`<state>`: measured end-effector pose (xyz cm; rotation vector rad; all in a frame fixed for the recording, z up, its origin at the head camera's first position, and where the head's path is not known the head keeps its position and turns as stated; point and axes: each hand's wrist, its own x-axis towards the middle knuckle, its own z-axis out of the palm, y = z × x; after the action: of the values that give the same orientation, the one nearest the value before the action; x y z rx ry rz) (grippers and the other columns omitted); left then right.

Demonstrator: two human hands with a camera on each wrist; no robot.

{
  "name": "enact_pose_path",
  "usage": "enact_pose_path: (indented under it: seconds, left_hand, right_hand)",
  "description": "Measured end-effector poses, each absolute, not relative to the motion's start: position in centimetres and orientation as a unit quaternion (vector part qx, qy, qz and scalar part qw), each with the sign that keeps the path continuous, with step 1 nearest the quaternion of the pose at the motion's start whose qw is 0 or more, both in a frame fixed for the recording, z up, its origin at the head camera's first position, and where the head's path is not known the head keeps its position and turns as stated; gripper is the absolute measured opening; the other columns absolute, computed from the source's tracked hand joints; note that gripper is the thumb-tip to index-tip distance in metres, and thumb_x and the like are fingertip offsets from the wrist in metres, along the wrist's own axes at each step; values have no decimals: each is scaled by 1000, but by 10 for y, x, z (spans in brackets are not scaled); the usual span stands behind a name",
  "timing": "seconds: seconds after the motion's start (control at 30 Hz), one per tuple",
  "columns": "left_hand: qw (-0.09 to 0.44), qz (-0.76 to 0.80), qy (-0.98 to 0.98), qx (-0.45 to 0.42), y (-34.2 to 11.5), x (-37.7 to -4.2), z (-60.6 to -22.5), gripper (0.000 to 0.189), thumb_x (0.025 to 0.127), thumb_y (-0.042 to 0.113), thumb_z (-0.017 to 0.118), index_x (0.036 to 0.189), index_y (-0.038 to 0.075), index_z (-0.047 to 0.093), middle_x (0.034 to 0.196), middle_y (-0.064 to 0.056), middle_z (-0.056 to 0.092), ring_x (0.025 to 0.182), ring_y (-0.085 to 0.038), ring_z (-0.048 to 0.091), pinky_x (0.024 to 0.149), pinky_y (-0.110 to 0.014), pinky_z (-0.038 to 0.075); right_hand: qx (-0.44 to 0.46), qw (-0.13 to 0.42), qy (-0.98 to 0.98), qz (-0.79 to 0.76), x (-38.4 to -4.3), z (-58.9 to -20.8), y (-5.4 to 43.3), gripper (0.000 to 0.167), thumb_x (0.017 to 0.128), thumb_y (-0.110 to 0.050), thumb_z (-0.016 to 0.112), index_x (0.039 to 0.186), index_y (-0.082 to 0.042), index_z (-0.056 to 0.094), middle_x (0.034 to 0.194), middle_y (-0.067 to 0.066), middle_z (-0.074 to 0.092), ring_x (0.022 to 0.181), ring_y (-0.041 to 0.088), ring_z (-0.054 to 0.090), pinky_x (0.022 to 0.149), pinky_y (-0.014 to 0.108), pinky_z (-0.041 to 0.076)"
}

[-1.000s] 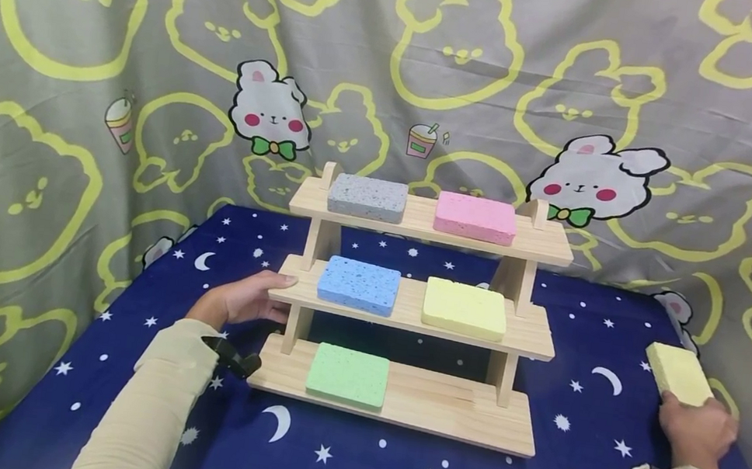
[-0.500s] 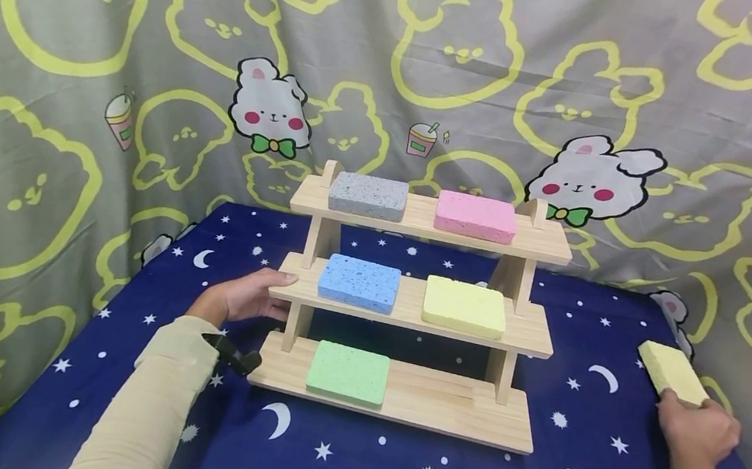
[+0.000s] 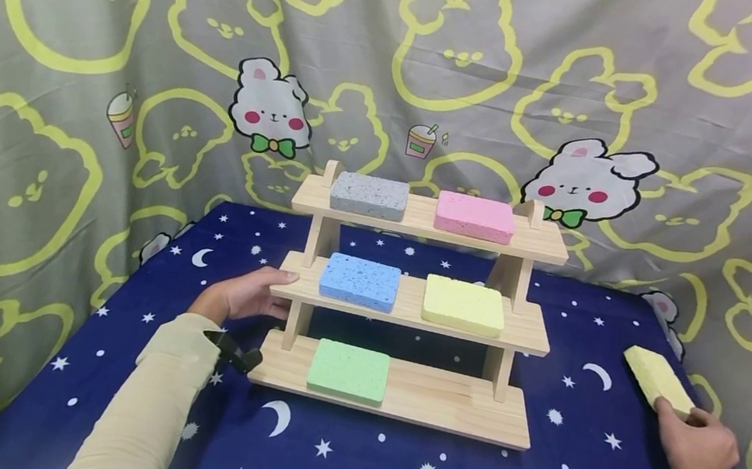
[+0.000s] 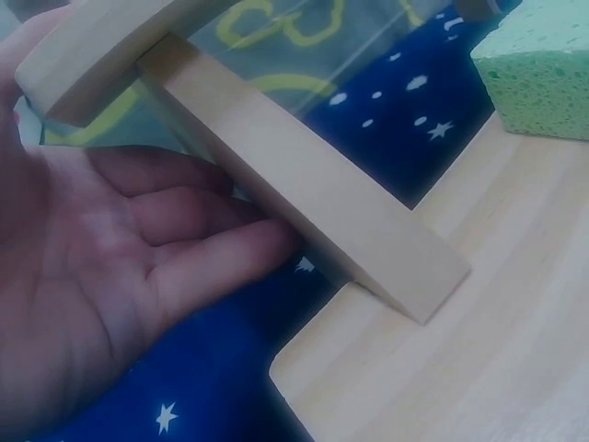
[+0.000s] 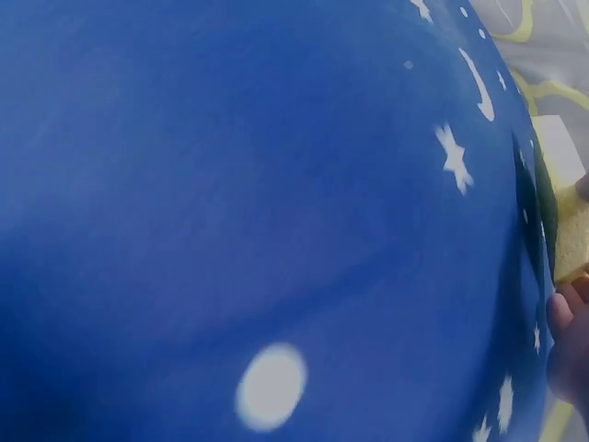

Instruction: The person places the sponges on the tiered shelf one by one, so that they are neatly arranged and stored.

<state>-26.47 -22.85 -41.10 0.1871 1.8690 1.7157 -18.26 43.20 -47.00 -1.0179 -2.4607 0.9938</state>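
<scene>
A three-tier wooden display shelf [image 3: 444, 423] stands on the table. My left hand [image 3: 252, 295] grips the left end of its middle board, thumb on top and fingers below; in the left wrist view those fingers [image 4: 221, 258] lie against the side post [image 4: 304, 175]. At the far right, my right hand [image 3: 701, 454] pinches one end of a yellow sponge [image 3: 659, 379], held tilted. A green sponge [image 3: 348, 372] lies on the bottom board, left of centre. The middle board carries a blue sponge [image 3: 359, 282] and another yellow sponge [image 3: 463, 305].
On the top board sit a grey sponge [image 3: 369, 196] and a pink sponge [image 3: 475, 217]. A dark blue cloth [image 3: 292, 459] with stars and moons covers the table. Behind and beside it hangs a grey curtain [image 3: 370, 54] with yellow outlines.
My right hand has turned and shifted the yellow sponge slightly left and down. The left hand keeps its grip on the shelf, and the other sponges stay where they were.
</scene>
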Motion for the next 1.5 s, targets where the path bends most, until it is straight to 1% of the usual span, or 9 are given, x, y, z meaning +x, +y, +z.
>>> enact_pose_path:
  seconds: [0.07, 0.13, 0.2, 0.3, 0.4, 0.53, 0.7, 1.07, 1.5]
  left_hand:
    - [294, 644, 703, 69, -228, -265, -410, 64, 95, 37, 41, 141, -4, 30, 137, -28, 42, 124, -40, 45, 98, -51, 43]
    - [295, 643, 704, 67, -228, -265, -410, 63, 95, 37, 41, 142, -4, 30, 138, -28, 42, 125, -41, 45, 98, -51, 43]
    - [295, 643, 704, 63, -228, -265, -410, 63, 95, 37, 41, 142, -3, 30, 137, -27, 43, 125, -41, 45, 97, -51, 43]
    - [295, 643, 704, 65, -228, -264, -410, 62, 95, 36, 41, 142, -3, 30, 137, -27, 43, 124, -41, 46, 97, -51, 44]
    - [295, 644, 703, 66, -228, -264, -409, 63, 95, 37, 41, 142, -4, 30, 136, -27, 44, 123, -40, 47, 97, -51, 44]
    - [293, 642, 705, 73, -228, -263, -407, 63, 95, 37, 42, 142, -4, 30, 135, -26, 45, 122, -39, 48, 97, -51, 44]
    - [292, 641, 705, 78, -228, -263, -405, 63, 95, 37, 42, 142, -4, 29, 135, -26, 45, 122, -40, 47, 96, -50, 45]
    - [294, 644, 702, 82, -230, -261, -406, 64, 95, 36, 41, 142, -5, 26, 135, -26, 43, 123, -38, 46, 96, -48, 45]
    - [292, 632, 712, 88, -228, -263, -410, 66, 95, 38, 40, 142, -5, 26, 137, -28, 41, 124, -40, 45, 97, -48, 45]
  right_hand:
    - [-345, 144, -862, 341, -177, -471, 433, 67, 82, -42, 58, 128, 7, 49, 111, 26, 56, 128, 47, 28, 107, 51, 20]
    - [-333, 141, -868, 339, -170, -471, 432, 69, 82, -44, 60, 128, 6, 50, 81, 4, 63, 126, 45, 32, 107, 51, 20]
    - [-318, 141, -875, 336, -163, -470, 430, 69, 82, -46, 61, 128, 5, 51, 59, -23, 48, 120, 40, 39, 107, 50, 21]
    - [-295, 153, -881, 336, -153, -469, 424, 66, 81, -44, 64, 127, 3, 54, 58, -43, 25, 90, 6, 54, 105, 49, 24]
    - [-271, 175, -888, 327, -142, -469, 415, 61, 80, -41, 68, 123, 1, 58, 71, -32, 47, 66, -22, 30, 100, 48, 29]
    - [-231, 215, -890, 329, -129, -469, 399, 52, 77, -32, 74, 116, 1, 62, 101, -3, 56, 71, -30, 25, 96, 32, 35]
    - [-150, 270, -870, 384, -118, -466, 377, 39, 74, -11, 78, 107, 4, 63, 97, -27, 47, 79, -28, 43, 72, -4, 36]
    - [63, 276, -853, 439, -94, -446, 340, 46, 64, 21, 72, 107, 9, 61, 112, -6, 56, 104, -3, 54, 87, 9, 44]
    - [238, 228, -830, 449, -104, -441, 289, 53, 58, 18, 75, 108, 3, 63, 112, 14, 57, 109, 5, 54, 94, 13, 42]
